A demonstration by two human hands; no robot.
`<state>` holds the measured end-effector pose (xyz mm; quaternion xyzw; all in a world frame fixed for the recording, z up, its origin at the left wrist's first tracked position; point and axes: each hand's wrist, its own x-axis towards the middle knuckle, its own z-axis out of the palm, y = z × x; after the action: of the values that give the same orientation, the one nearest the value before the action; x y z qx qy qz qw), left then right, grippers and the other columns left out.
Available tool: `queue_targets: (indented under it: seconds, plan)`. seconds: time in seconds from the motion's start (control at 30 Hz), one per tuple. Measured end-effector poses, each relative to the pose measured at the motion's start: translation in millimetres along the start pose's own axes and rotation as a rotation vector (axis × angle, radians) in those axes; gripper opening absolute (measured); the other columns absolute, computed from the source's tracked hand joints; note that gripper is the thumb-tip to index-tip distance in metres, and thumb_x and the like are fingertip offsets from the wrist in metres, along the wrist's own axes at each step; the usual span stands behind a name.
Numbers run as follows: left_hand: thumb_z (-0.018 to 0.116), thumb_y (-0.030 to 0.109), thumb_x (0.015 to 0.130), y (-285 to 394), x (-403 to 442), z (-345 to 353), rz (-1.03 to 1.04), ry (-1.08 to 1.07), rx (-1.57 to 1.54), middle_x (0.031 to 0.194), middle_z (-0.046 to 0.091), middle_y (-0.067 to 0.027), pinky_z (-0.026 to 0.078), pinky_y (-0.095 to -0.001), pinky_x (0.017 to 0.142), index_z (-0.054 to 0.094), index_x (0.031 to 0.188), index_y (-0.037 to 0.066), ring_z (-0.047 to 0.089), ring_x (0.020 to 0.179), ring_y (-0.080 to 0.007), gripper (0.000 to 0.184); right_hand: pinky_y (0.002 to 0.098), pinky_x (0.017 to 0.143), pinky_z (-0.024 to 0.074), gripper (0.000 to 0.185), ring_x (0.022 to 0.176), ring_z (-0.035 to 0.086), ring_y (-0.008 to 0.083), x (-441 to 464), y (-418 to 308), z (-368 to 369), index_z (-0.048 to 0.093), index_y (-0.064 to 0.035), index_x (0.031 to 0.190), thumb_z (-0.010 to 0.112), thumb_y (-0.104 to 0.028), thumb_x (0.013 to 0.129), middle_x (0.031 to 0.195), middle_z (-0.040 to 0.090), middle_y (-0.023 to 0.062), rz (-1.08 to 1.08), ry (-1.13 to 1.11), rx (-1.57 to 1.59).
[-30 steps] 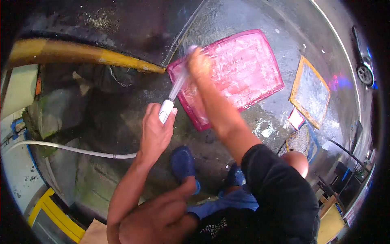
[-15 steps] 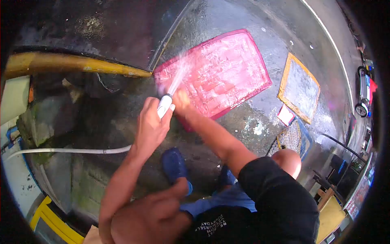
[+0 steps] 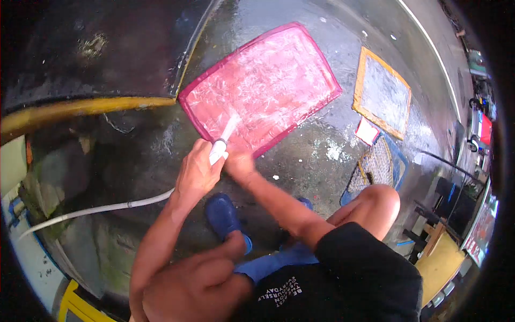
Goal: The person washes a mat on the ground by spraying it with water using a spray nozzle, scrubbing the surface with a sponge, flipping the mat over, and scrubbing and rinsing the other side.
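My left hand [image 3: 199, 167] is wrapped round a white hose nozzle [image 3: 218, 150], and a short jet of water leaves its tip toward the mat. A pink-red rectangular mat [image 3: 263, 80] with a darker border lies flat and wet on the floor, streaked with whitish marks. Close beside the nozzle, my right hand [image 3: 240, 165] is at the mat's near edge; it is blurred and its fingers are partly hidden, so I cannot tell whether it grips the edge. From my left hand the pale hose [image 3: 107, 209] trails off to the left.
An orange-bordered grey mat [image 3: 382, 91] lies to the right, near a small red-edged white piece [image 3: 367, 131] and a patterned mat [image 3: 373, 166]. A yellow edge bar [image 3: 91, 110] runs at left. My feet wear blue shoes [image 3: 222, 214]. A toy-like red vehicle [image 3: 483, 129] shows far right.
The view has shifted, so the mats sit further up and left. My right hand has drawn back from over the pink-red mat toward its near edge. The water jet looks shorter.
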<state>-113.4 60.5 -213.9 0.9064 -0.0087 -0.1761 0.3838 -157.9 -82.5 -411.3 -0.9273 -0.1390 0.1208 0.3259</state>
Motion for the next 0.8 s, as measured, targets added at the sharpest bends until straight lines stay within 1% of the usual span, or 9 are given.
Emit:
queue_targets:
  seconds: [0.13,0.27,0.4,0.5,0.53,0.57,0.63,0.73,0.8]
  plan:
    - [0.072,0.016,0.090,6,3,-4,0.016,0.018,-0.053,0.094,0.058,-0.0248,0.047,-0.0518,0.071,0.059,0.096,-0.004,0.060,0.087,-0.0493,0.024,0.0528,0.090,0.0510,0.024,0.078,0.069,0.0397,29,15,-49,0.063,-0.0013,0.099,0.052,-0.022,0.093,0.086,0.070,0.0211,-0.205,-0.265,-0.155]
    - [0.072,0.016,0.090,16,-9,-13,-0.047,-0.019,-0.104,0.091,0.058,-0.0225,0.047,-0.0465,0.074,0.061,0.094,-0.004,0.060,0.083,-0.0436,0.023,0.0550,0.062,0.0524,0.031,0.074,0.070,0.0425,82,147,-143,0.062,-0.0077,0.110,0.057,-0.035,0.097,0.084,0.071,0.0222,0.453,0.185,-0.276]
    - [0.072,0.015,0.090,24,2,-15,0.003,-0.015,-0.040,0.093,0.059,-0.0224,0.049,-0.0463,0.076,0.062,0.097,-0.004,0.061,0.086,-0.0430,0.021,0.0552,0.072,0.0546,0.030,0.080,0.071,0.0426,62,77,-122,0.063,-0.0055,0.115,0.055,-0.028,0.096,0.085,0.071,0.0250,0.641,0.211,-0.247]
    - [0.071,0.012,0.090,32,11,-14,0.086,-0.024,-0.027,0.093,0.058,-0.0235,0.048,-0.0477,0.075,0.062,0.099,-0.004,0.059,0.087,-0.0464,0.021,0.0563,0.078,0.0547,0.030,0.093,0.072,0.0360,7,3,-36,0.065,-0.0057,0.114,0.057,-0.025,0.091,0.109,0.071,0.0212,0.140,-0.166,-0.441]
    - [0.071,0.011,0.089,36,15,-18,0.114,-0.025,-0.033,0.093,0.057,-0.0240,0.048,-0.0484,0.074,0.061,0.100,-0.003,0.058,0.087,-0.0481,0.021,0.0562,0.079,0.0546,0.029,0.094,0.072,0.0357,3,-6,-36,0.066,-0.0058,0.111,0.058,-0.024,0.090,0.110,0.071,0.0210,-0.054,-0.259,-0.082]
    - [0.071,0.012,0.089,43,15,-22,0.100,-0.026,-0.061,0.093,0.058,-0.0235,0.049,-0.0477,0.075,0.062,0.100,-0.003,0.059,0.089,-0.0475,0.021,0.0549,0.077,0.0550,0.027,0.089,0.073,0.0357,6,7,-47,0.066,-0.0066,0.107,0.060,-0.024,0.088,0.101,0.072,0.0211,-0.181,0.100,-0.351]
    - [0.072,0.012,0.089,47,11,-29,0.101,0.004,-0.051,0.092,0.059,-0.0211,0.049,-0.0444,0.075,0.063,0.099,-0.004,0.061,0.086,-0.0412,0.021,0.0530,0.075,0.0557,0.027,0.081,0.074,0.0367,44,72,-84,0.065,-0.0078,0.104,0.060,-0.031,0.089,0.086,0.073,0.0212,0.058,-0.212,-0.322]
    - [0.073,0.013,0.090,42,1,-31,0.074,0.035,-0.041,0.090,0.060,-0.0184,0.049,-0.0411,0.074,0.063,0.097,-0.004,0.063,0.083,-0.0349,0.021,0.0565,0.063,0.0505,0.028,0.072,0.069,0.0436,89,156,-159,0.061,-0.0073,0.099,0.053,-0.034,0.100,0.082,0.071,0.0238,0.398,0.391,-0.279]
    - [0.073,0.015,0.090,37,1,-30,0.079,0.047,-0.003,0.090,0.059,-0.0187,0.049,-0.0412,0.074,0.063,0.096,-0.004,0.063,0.083,-0.0352,0.022,0.0589,0.070,0.0511,0.034,0.070,0.068,0.0473,89,141,-160,0.057,-0.0071,0.109,0.053,-0.040,0.100,0.081,0.070,0.0261,0.533,0.289,-0.214]
